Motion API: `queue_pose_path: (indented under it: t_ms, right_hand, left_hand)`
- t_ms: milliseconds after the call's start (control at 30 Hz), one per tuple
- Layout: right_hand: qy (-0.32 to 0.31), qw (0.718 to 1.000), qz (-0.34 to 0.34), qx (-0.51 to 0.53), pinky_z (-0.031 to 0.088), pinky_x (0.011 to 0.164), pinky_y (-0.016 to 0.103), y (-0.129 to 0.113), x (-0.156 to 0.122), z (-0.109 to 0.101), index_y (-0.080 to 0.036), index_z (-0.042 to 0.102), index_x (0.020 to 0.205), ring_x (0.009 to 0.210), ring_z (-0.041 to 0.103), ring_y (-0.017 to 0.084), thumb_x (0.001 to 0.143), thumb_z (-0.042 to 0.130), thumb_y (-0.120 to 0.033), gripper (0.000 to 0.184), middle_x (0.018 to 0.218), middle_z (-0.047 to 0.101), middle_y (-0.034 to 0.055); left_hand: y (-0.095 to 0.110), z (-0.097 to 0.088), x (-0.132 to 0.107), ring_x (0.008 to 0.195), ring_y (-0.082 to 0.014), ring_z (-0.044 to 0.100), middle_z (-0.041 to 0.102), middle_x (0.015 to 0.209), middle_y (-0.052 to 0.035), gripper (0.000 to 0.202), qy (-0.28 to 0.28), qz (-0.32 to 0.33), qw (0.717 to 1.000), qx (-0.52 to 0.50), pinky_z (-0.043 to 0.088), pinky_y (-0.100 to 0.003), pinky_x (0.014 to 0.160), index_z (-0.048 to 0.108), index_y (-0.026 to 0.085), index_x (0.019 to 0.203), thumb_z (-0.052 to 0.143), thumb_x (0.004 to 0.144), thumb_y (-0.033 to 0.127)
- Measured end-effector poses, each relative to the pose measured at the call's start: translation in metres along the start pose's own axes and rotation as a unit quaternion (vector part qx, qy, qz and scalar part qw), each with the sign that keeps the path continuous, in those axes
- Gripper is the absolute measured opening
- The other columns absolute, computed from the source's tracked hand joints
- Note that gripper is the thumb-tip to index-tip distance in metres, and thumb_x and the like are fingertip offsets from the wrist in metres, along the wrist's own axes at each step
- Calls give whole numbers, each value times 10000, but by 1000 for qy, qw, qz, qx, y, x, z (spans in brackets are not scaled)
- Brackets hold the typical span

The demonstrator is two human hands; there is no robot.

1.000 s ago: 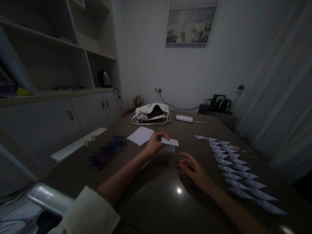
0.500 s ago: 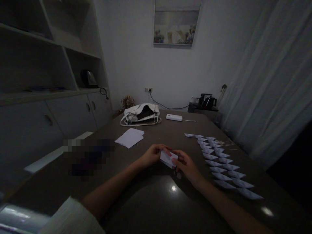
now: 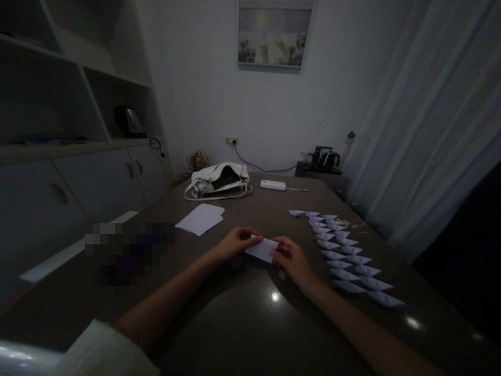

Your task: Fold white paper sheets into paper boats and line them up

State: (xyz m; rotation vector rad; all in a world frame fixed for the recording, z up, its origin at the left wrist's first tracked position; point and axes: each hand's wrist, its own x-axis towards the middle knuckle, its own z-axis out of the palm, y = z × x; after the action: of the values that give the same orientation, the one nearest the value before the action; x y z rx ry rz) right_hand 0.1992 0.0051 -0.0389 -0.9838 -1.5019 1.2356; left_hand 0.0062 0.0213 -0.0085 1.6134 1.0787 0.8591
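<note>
A small piece of folded white paper [image 3: 261, 249] is held just above the table between both hands. My left hand [image 3: 239, 243] pinches its upper left edge, thumb on top. My right hand [image 3: 291, 261] grips the right end with thumb and fingers; the fingertips behind the paper are hidden. To the right, several folded paper boats [image 3: 332, 255] stand in two rows running away from me. Left of my hands lies a small stack of white paper sheets [image 3: 200, 219].
A white handbag [image 3: 219, 177] sits open at the table's far end, beside a white power bank [image 3: 273, 185] with a short cord. Blurred dark items [image 3: 135, 253] lie at the left edge. Shelves [image 3: 74, 141] stand left; a curtain [image 3: 422, 120] hangs right.
The paper now lies flatter and shows a broader face, with my left thumb moved onto its upper edge. The whole view has shifted slightly, so things appear further left.
</note>
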Motion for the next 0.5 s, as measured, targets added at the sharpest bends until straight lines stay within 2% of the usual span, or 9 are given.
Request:
queue_pose_path:
  t_ms: [67, 200, 367, 500]
  right_hand:
    - [16, 1000, -4, -1, 390, 458, 215, -1, 1, -1, -179, 557, 933, 524, 525, 107, 669, 662, -333, 323, 726, 615, 11]
    - [35, 999, 3, 7, 374, 442, 205, -4, 1, -3, -169, 570, 959, 516, 513, 100, 649, 679, -344, 373, 766, 627, 25]
    - [47, 999, 16, 6, 318, 397, 190, -9, -1, -1, -130, 598, 913, 415, 431, 73, 676, 645, -414, 373, 546, 529, -36]
    - [45, 999, 23, 7, 313, 386, 193, -10, 0, 0, -137, 610, 879, 402, 434, 77, 652, 658, -435, 378, 527, 530, -37]
  left_hand:
    - [-1, 0, 0, 677, -141, 573, 656, 774, -39, 427, -22, 13, 1000, 0, 388, -211, 567, 655, 103, 964, 641, 711, 446]
    - [-3, 0, 1, 682, -137, 573, 656, 789, -45, 391, -25, 18, 999, -15, 393, -213, 573, 648, 101, 972, 650, 715, 396]
    - [-1, -1, 0, 688, -138, 577, 659, 803, -56, 374, -18, 10, 999, -38, 401, -217, 582, 636, 88, 976, 666, 710, 349]
    - [2, 0, -1, 689, -143, 582, 662, 806, -63, 370, -9, 5, 999, -37, 406, -223, 589, 630, 79, 982, 667, 710, 328]
